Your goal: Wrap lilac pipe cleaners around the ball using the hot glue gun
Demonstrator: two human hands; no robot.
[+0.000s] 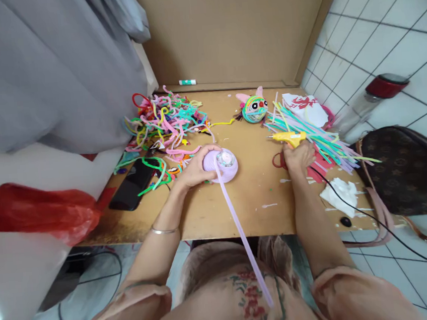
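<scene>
My left hand [195,170] is wrapped round a lilac ball [224,165] wound with fuzzy pipe cleaner, resting on the wooden table [246,197]. A long lilac pipe cleaner [242,229] trails from the ball toward my lap. My right hand [298,156] grips the handle of a yellow glue gun [289,137], its nozzle pointing left, about a hand's width right of the ball. The gun's black cord [355,202] runs off the table's right side.
A tangle of coloured pipe cleaners [165,122] lies at the back left, a bundle of straight ones [316,138] at the right. A finished multicoloured ball figure [254,107] sits at the back. A black phone [131,184], white tissue [341,193], brown bag [409,170] and red-lidded bottle [372,97] surround the work area.
</scene>
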